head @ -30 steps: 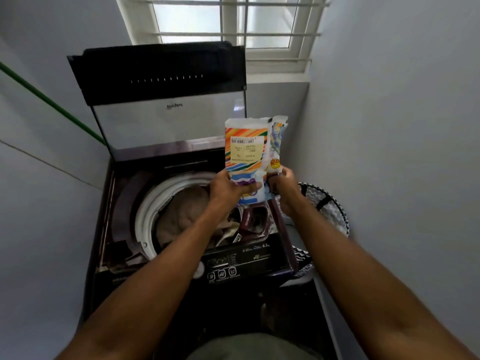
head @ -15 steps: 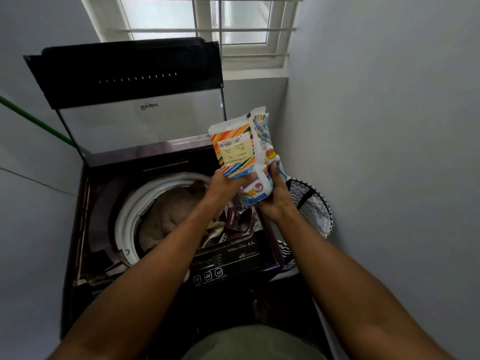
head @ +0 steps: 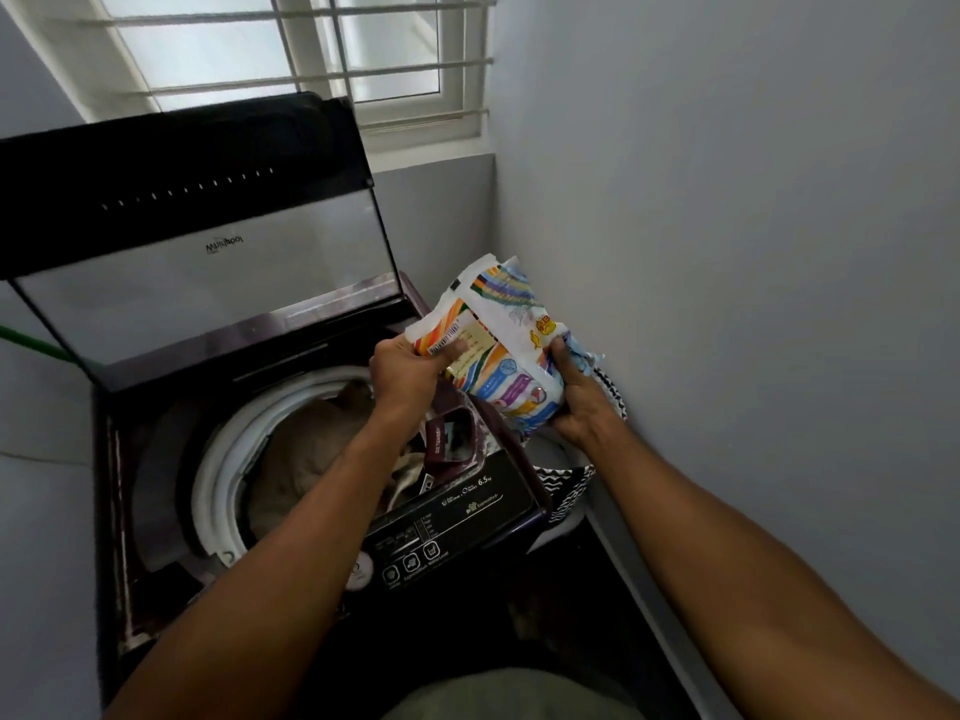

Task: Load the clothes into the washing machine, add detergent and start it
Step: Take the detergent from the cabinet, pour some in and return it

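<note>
Forearms: both reached forward from the bottom edge of the view, converging over the front right corner of the machine.
Control panel [head: 447, 527]: lay below and nearer than the hands, its buttons untouched; starting looked to be a step not yet reached.
Detergent drawer [head: 454, 433]: sat open directly under the left hand and beneath the packet's lower end, probably pulled out to receive the powder.
Left hand [head: 405, 374]: fingers curled round the packet's left edge by the barcode label, pinching it, apparently to steady and steer the tilt.
Right hand [head: 574, 402]: cupped under the packet's lower right corner with fingers wrapped up its side, bearing the weight.
Detergent packet [head: 506, 350]: held between both hands, leaning leftward toward the drawer; its top corner pointed up and away. Whether the mouth was cut open, I could not tell. The lean suggested a pour being lined up.
Clothes [head: 311, 459]: beige fabric already lay in the drum, left of and below the left hand, so loading appeared done.
Drum rim [head: 218, 459]: the white ring circled the clothes, left of both hands.
Laundry basket [head: 566, 485]: black-and-white patterned, just beyond and beneath the right hand, wedged against the wall.
Lid [head: 197, 241]: stood raised beyond the hands, keeping the tub and drawer reachable.
Window [head: 291, 49]: farthest off, above the lid.
</note>
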A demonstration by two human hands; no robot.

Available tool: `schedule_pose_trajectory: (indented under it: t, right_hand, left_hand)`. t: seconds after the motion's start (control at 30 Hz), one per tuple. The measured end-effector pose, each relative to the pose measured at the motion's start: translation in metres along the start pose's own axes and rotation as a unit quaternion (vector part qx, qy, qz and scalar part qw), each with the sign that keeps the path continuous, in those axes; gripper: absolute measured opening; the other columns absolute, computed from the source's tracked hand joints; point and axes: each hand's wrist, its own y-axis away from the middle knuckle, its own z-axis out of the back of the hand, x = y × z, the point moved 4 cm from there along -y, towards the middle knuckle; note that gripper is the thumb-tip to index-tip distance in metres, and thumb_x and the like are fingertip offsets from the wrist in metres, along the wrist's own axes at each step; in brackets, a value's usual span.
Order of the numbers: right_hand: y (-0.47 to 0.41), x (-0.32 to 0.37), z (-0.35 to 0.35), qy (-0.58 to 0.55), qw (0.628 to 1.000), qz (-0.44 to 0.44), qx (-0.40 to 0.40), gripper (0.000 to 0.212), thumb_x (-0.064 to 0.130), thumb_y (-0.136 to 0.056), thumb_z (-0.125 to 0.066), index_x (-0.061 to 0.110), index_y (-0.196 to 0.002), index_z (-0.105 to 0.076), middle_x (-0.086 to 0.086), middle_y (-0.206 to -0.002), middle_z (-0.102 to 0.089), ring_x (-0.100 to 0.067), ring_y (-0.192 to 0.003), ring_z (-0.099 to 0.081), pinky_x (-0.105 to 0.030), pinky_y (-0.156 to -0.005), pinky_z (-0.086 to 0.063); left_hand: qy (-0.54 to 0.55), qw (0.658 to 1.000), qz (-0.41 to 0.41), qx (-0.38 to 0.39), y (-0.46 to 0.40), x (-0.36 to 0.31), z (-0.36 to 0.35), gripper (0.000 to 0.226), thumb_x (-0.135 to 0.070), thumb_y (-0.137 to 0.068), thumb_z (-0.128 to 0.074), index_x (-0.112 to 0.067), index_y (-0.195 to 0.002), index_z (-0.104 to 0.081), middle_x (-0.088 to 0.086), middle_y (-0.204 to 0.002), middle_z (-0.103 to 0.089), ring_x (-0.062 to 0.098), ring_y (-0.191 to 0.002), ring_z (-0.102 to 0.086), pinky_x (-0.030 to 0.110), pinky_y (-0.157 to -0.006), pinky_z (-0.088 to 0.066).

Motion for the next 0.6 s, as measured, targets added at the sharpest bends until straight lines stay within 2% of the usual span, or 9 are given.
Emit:
schedule_pose_trajectory:
  t: [0.1,0.17,0.23,0.3,0.33,0.4,0.47,0.53,0.6]
  right_hand:
    - [0.008,0.002,0.013,-0.005,1.000,0.018,-0.009,0.058,0.038,-0.079,-0.071,0.011,-0.129,-0.061,-0.014,-0.117,-0.071,-0.032,-0.100,-0.070,-0.052,-0.077,-0.058]
    - [0.011,0.004,0.019,-0.007,0.999,0.030,-0.012,0.061,0.036,-0.080,-0.073,0.008,-0.133,-0.058,-0.017,-0.126,-0.065,-0.035,-0.104,-0.068,-0.052,-0.079,-0.057]
    - [0.016,0.007,0.025,0.005,0.999,0.047,-0.022,0.064,0.034,-0.080,-0.074,0.007,-0.135,-0.055,-0.019,-0.130,-0.063,-0.035,-0.104,-0.068,-0.052,-0.079,-0.057]
    - [0.022,0.012,0.032,0.013,0.997,0.067,-0.035,0.062,0.031,-0.078,-0.075,0.007,-0.132,-0.057,-0.019,-0.125,-0.065,-0.034,-0.099,-0.070,-0.051,-0.075,-0.058]
    - [0.024,0.016,0.035,0.018,0.996,0.081,-0.042,0.063,0.029,-0.076,-0.077,0.006,-0.132,-0.058,-0.020,-0.123,-0.066,-0.034,-0.099,-0.070,-0.050,-0.076,-0.058]
    - [0.029,0.022,0.043,0.032,0.992,0.104,-0.068,0.068,0.028,-0.071,-0.082,0.004,-0.130,-0.059,-0.020,-0.122,-0.067,-0.035,-0.102,-0.069,-0.052,-0.079,-0.057]
    - [0.034,0.028,0.049,0.041,0.989,0.113,-0.089,0.074,0.030,-0.064,-0.088,0.004,-0.128,-0.060,-0.019,-0.121,-0.068,-0.037,-0.106,-0.068,-0.057,-0.084,-0.055]
    - [0.038,0.034,0.054,0.063,0.986,0.114,-0.104,0.078,0.030,-0.059,-0.091,0.003,-0.126,-0.062,-0.018,-0.118,-0.070,-0.037,-0.106,-0.068,-0.058,-0.085,-0.055]
    - [0.042,0.041,0.056,0.100,0.982,0.116,-0.114,0.073,0.029,-0.061,-0.092,0.003,-0.123,-0.064,-0.017,-0.114,-0.071,-0.036,-0.103,-0.069,-0.055,-0.084,-0.056]
  left_hand:
    - [0.024,0.999,0.032,0.031,0.004,0.005,-0.003,0.024,-0.012,-0.074,-0.084,-0.008,-0.094,-0.072,0.005,-0.093,-0.077,0.017,-0.082,-0.076,0.037,-0.072,-0.062]
    - [0.029,0.997,0.058,0.045,0.008,0.008,-0.001,0.028,-0.013,-0.073,-0.085,-0.005,-0.096,-0.071,0.006,-0.092,-0.077,0.017,-0.081,-0.076,0.038,-0.073,-0.062]
    - [-0.013,0.997,0.044,0.067,0.007,0.005,0.005,0.028,-0.018,-0.076,-0.084,-0.005,-0.096,-0.071,0.005,-0.089,-0.077,0.012,-0.075,-0.075,0.029,-0.065,-0.061]
    - [-0.086,0.992,-0.008,0.094,0.003,-0.005,0.012,0.026,-0.022,-0.080,-0.080,-0.006,-0.098,-0.071,0.003,-0.087,-0.076,0.007,-0.071,-0.073,0.015,-0.057,-0.054]
    - [-0.119,0.987,-0.037,0.105,-0.001,-0.013,0.015,0.025,-0.023,-0.081,-0.079,-0.008,-0.099,-0.071,0.002,-0.088,-0.075,0.007,-0.073,-0.073,0.014,-0.057,-0.053]
    - [-0.202,0.966,-0.087,0.135,-0.008,-0.026,0.016,0.027,-0.024,-0.082,-0.078,-0.013,-0.106,-0.073,-0.003,-0.091,-0.074,0.007,-0.079,-0.072,0.017,-0.065,-0.056]
    - [-0.280,0.937,-0.105,0.183,-0.013,-0.034,0.007,0.035,-0.026,-0.083,-0.077,-0.015,-0.116,-0.071,-0.006,-0.096,-0.073,0.003,-0.082,-0.067,0.021,-0.073,-0.055]
    - [-0.309,0.915,-0.080,0.245,-0.016,-0.036,-0.005,0.044,-0.028,-0.086,-0.073,-0.018,-0.128,-0.064,-0.004,-0.093,-0.069,0.004,-0.079,-0.064,0.018,-0.067,-0.049]
    - [-0.320,0.899,-0.035,0.296,-0.017,-0.037,-0.016,0.035,-0.030,-0.091,-0.068,-0.020,-0.124,-0.064,-0.005,-0.089,-0.069,0.005,-0.079,-0.069,0.015,-0.060,-0.048]
